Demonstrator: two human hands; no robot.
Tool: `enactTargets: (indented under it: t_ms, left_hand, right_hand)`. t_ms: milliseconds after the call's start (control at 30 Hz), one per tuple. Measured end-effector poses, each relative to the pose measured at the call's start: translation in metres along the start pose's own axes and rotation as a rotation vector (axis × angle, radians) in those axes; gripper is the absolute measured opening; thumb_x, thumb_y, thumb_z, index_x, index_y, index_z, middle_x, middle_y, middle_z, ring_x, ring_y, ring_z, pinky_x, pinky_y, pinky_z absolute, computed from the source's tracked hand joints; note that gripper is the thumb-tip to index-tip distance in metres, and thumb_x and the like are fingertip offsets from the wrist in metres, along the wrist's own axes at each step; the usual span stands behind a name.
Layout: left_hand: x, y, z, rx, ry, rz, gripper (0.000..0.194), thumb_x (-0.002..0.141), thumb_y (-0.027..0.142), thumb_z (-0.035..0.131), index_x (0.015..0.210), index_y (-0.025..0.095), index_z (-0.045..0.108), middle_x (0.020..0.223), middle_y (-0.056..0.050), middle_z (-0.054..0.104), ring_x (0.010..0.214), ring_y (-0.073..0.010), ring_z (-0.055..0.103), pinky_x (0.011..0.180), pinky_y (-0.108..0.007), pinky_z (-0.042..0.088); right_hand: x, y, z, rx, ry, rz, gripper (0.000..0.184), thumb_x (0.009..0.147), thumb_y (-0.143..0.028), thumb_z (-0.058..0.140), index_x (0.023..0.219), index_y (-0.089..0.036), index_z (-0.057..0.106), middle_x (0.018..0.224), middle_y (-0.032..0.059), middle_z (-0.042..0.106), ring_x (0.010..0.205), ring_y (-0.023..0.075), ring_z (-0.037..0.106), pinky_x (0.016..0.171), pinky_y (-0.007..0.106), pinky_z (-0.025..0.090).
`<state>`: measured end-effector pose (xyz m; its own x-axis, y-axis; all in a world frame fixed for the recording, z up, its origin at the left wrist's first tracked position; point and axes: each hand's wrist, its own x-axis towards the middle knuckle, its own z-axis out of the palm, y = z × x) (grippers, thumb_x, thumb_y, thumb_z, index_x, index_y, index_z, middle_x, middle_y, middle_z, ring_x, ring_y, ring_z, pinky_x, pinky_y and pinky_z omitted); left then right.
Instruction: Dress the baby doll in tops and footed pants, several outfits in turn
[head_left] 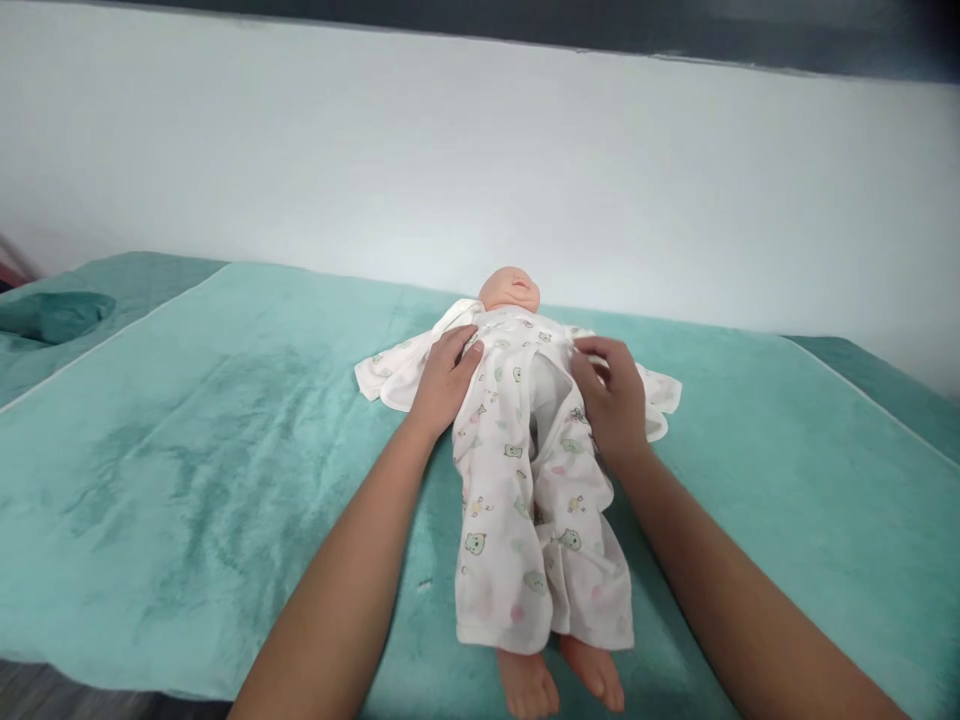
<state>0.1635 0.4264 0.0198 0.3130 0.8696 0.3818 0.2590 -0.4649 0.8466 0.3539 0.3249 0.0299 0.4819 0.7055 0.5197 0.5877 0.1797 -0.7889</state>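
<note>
A baby doll (517, 291) lies on its back, head toward the wall and bare feet (529, 685) toward me. It wears white printed trousers (506, 480), with a gap in the cloth between the legs. A white printed top (397, 370) has its sleeves spread to both sides. My left hand (448, 380) rests against the doll's side at the waist, fingers stretched out and thumb apart. On the other side of the waist, my right hand (613, 395) has curled fingers pinching the clothing's edge. Its fingertips are partly hidden.
A teal plush cover (225, 430) lies under the doll, with pale seams near both sides. Folded teal fabric (56, 318) bunches at the far left. A white wall (480, 160) stands behind, with a dark band (525, 25) above. Dark floor (67, 695) shows at lower left.
</note>
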Motion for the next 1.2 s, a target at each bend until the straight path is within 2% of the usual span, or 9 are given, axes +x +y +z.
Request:
enactTargets:
  t_ms: [167,333,467,600,733,800,867,1033,1200]
  left_hand:
    - [-0.009,0.002,0.001,-0.017,0.104,-0.004,0.034,0.096,0.035,0.049,0.121,0.019,0.066,0.132,-0.008,0.065,0.125,-0.0209,0.056,0.115,-0.037,0.037]
    - [-0.050,0.012,-0.006,-0.038,0.304,-0.122,0.027,0.094,0.034,0.051,0.111,0.020,0.067,0.116,-0.007,0.069,0.111,-0.0198,0.061,0.103,-0.034,0.045]
    - [-0.121,0.027,-0.021,-0.094,0.315,-0.224,0.018,0.090,0.029,0.053,0.099,0.020,0.067,0.100,-0.004,0.070,0.097,-0.0182,0.063,0.091,-0.031,0.049]
    - [-0.210,0.047,-0.029,-0.154,0.074,-0.295,0.013,0.088,0.021,0.051,0.089,0.021,0.065,0.079,0.000,0.065,0.075,-0.0159,0.061,0.073,-0.028,0.049]
    - [-0.271,0.066,-0.019,-0.122,0.001,-0.223,0.044,0.077,0.008,0.057,0.116,0.027,0.061,0.112,-0.004,0.063,0.097,-0.0182,0.063,0.080,-0.030,0.052]
    - [-0.285,0.072,-0.011,-0.072,0.019,-0.190,0.062,0.073,0.006,0.064,0.129,0.031,0.055,0.125,-0.006,0.056,0.111,-0.0216,0.060,0.090,-0.035,0.053]
    - [-0.289,0.077,-0.003,-0.023,0.059,-0.171,0.065,0.074,0.009,0.069,0.132,0.031,0.053,0.126,-0.007,0.054,0.119,-0.0241,0.057,0.100,-0.040,0.050]
    - [-0.286,0.087,0.006,0.051,0.145,-0.093,0.030,0.089,0.020,0.062,0.118,0.025,0.058,0.112,-0.007,0.059,0.108,-0.0226,0.059,0.095,-0.039,0.051]
    - [-0.291,0.089,0.007,0.091,0.203,-0.053,0.009,0.090,0.015,0.059,0.096,0.022,0.056,0.090,-0.001,0.058,0.087,-0.0175,0.058,0.080,-0.032,0.051]
  right_hand:
    - [-0.096,-0.027,-0.058,-0.105,-0.163,-0.164,0.020,0.092,-0.025,0.056,0.110,-0.031,0.061,0.116,0.0089,0.064,0.112,0.0273,0.061,0.094,0.046,0.050]
    - [-0.149,-0.072,-0.084,-0.094,-0.492,-0.285,0.023,0.091,-0.018,0.057,0.106,-0.035,0.060,0.099,0.0042,0.069,0.091,0.0264,0.064,0.074,0.043,0.052]
    - [-0.172,-0.088,-0.081,-0.348,-0.570,-0.332,0.024,0.088,-0.014,0.059,0.105,-0.031,0.061,0.104,0.0033,0.071,0.094,0.0274,0.062,0.078,0.045,0.045]
    - [-0.189,-0.087,-0.069,-0.516,-0.541,-0.363,0.022,0.085,-0.013,0.064,0.102,-0.028,0.063,0.106,0.0055,0.072,0.098,0.0303,0.060,0.077,0.044,0.040]
    - [-0.196,-0.084,-0.057,-0.554,-0.509,-0.381,0.013,0.086,-0.017,0.066,0.094,-0.027,0.064,0.096,0.0056,0.073,0.095,0.0310,0.058,0.074,0.043,0.037]
    - [-0.198,-0.083,-0.056,-0.540,-0.487,-0.388,0.011,0.087,-0.017,0.065,0.092,-0.026,0.063,0.093,0.0050,0.073,0.093,0.0306,0.058,0.074,0.043,0.036]
    - [-0.199,-0.084,-0.059,-0.495,-0.478,-0.382,0.012,0.087,-0.013,0.062,0.090,-0.025,0.062,0.094,0.0042,0.072,0.092,0.0292,0.057,0.076,0.042,0.037]
    - [-0.207,-0.086,-0.078,-0.328,-0.468,-0.376,0.017,0.084,-0.007,0.056,0.089,-0.022,0.059,0.095,0.0045,0.069,0.096,0.0261,0.057,0.083,0.041,0.042]
    - [-0.213,-0.084,-0.091,-0.207,-0.450,-0.463,0.021,0.088,-0.008,0.055,0.100,-0.024,0.062,0.103,0.0043,0.069,0.107,0.0248,0.057,0.095,0.043,0.044]
